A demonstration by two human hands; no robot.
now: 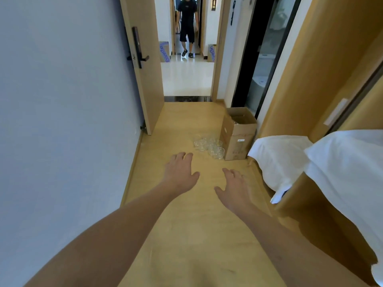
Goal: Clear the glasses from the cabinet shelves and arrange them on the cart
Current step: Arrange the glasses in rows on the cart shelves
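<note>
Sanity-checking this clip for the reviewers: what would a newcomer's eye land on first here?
First, the two bare arms stretched forward low in the frame, left hand and right hand open and holding nothing. Just beyond them a cluster of clear glasses stands on the wooden floor beside an open cardboard box. Farther off, a person in dark clothes stands in the corridor past the open door.
</note>
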